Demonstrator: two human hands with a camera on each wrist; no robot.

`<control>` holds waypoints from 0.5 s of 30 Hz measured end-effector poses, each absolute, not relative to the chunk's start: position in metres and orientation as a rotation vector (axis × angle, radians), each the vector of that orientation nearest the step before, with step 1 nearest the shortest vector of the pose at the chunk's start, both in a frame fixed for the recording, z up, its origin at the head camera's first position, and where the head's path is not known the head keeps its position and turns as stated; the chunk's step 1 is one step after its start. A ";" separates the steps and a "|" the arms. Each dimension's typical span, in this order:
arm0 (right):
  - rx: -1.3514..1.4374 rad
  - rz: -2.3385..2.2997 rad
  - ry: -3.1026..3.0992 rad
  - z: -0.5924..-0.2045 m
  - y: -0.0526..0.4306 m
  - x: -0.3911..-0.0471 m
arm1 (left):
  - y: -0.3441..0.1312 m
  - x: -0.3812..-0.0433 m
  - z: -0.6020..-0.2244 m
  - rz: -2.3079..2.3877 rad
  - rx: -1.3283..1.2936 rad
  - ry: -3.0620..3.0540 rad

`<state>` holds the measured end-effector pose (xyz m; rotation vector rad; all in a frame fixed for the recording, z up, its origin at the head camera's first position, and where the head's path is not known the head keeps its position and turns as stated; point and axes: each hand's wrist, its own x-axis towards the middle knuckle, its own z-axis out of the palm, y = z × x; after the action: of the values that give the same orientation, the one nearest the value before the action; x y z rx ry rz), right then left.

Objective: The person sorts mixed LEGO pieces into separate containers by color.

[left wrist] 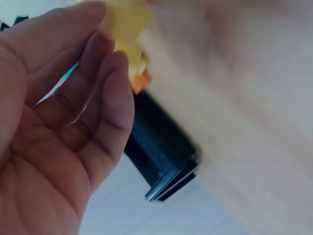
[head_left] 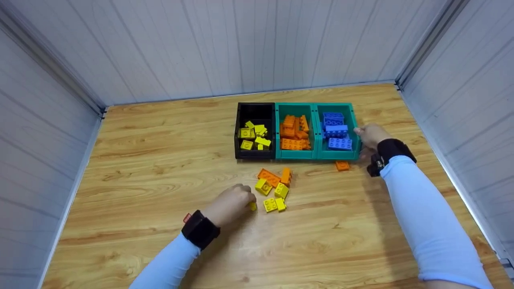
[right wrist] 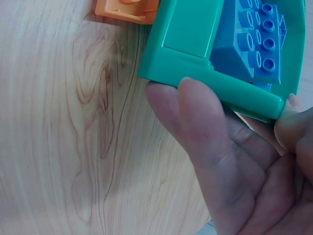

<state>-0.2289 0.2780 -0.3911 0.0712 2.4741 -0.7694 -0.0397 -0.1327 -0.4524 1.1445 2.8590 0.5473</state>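
Observation:
My left hand (head_left: 229, 205) is low over the table and pinches a small yellow brick (head_left: 253, 206) between thumb and fingertips. In the left wrist view that brick (left wrist: 128, 22) is blurred and partly covered by the fingers. Just right of it lie a square yellow brick (head_left: 270, 205) and a narrow yellow one (head_left: 280, 204). My right hand (head_left: 373, 135) grips the outer side of the right green bin (head_left: 355, 116). The right wrist view shows its thumb at the rim and other fingers against the outside wall. Blue bricks (head_left: 340, 143) lie inside this bin.
Left of that bin, in one row, stand a green bin (head_left: 295, 155) of orange bricks and a black bin (head_left: 255, 154) of yellow ones. Orange bricks (head_left: 269, 177) lie before them; one orange brick (head_left: 342, 165) sits near the right bin. Pale walls (head_left: 257, 48) enclose the table.

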 end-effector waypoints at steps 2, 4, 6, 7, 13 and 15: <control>0.078 -0.778 2.473 -0.391 0.279 -0.229 | -0.133 -0.046 -0.449 0.568 1.130 2.861; 0.087 -0.781 2.472 -0.391 0.279 -0.228 | -0.134 -0.052 -0.449 0.559 1.086 2.831; 0.100 -0.771 2.477 -0.392 0.279 -0.229 | -0.134 -0.055 -0.451 0.534 1.028 2.790; 0.104 -0.778 2.477 -0.392 0.279 -0.228 | -0.134 -0.056 -0.453 0.527 1.000 2.767; 0.067 -0.768 2.496 -0.391 0.279 -0.227 | -0.137 -0.063 -0.454 0.602 0.927 2.694; 0.056 -0.750 2.493 -0.391 0.279 -0.227 | -0.139 -0.071 -0.448 0.649 0.872 2.706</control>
<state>-0.2270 0.2795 -0.3909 0.0556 2.4932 -0.7502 -0.0713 -0.1392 -0.4481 0.8721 2.7064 0.6488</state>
